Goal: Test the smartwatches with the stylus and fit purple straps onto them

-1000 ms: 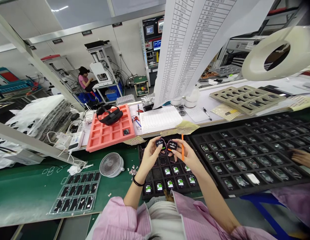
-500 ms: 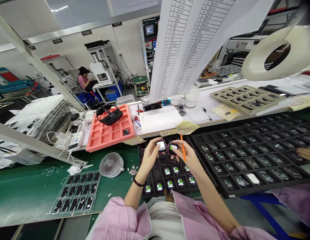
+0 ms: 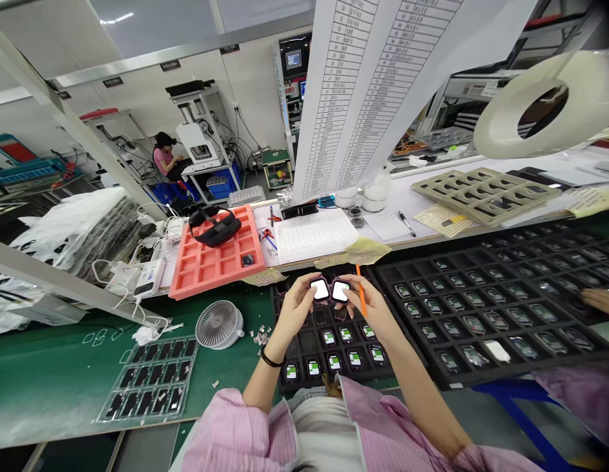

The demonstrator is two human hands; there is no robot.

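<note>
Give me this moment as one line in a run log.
left hand: lit smartwatch | right hand: second smartwatch, orange stick | below: black tray

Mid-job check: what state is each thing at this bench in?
Left hand, holding the left watch
Right hand, holding the right watch and orange pen
Left watch, screen lit white
Right watch, screen lit white
Black tray, holding watches with green-lit screens
Desk fan, upright; running or not unclear
</note>
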